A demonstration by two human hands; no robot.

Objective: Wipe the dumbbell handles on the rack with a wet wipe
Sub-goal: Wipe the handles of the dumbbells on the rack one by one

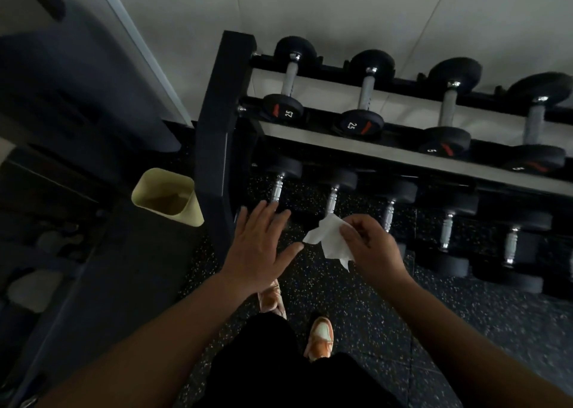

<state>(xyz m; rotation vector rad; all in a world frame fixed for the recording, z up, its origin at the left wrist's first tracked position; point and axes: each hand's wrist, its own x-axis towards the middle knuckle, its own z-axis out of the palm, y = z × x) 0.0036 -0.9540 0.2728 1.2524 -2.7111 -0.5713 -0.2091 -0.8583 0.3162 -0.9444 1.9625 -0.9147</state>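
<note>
Two bare forearms reach up from the bottom of the frame toward a two-tier dumbbell rack (pixel 223 103), the right hand (pixel 370 247) pinching a white wet wipe (pixel 330 240).

Largest, the black rack runs from centre to the right edge: its upper tier holds four dumbbells, two of them marked 25 (pixel 283 108), while the lower tier's chrome-handled dumbbells (pixel 446 237) sit in shadow over the speckled floor (pixel 465 330). At left centre, a pale yellow bin (pixel 186 212) stands just beside the rack's upright. Nearer the middle, the left hand (pixel 259 246) is open and holds nothing, fingers spread, its fingertips near the first lower handle (pixel 276 189); contact cannot be told. The crumpled wipe hangs between the two hands, in front of the second lower handle (pixel 331 198). Orange-and-white shoes (pixel 319 338) show at bottom centre.
</note>
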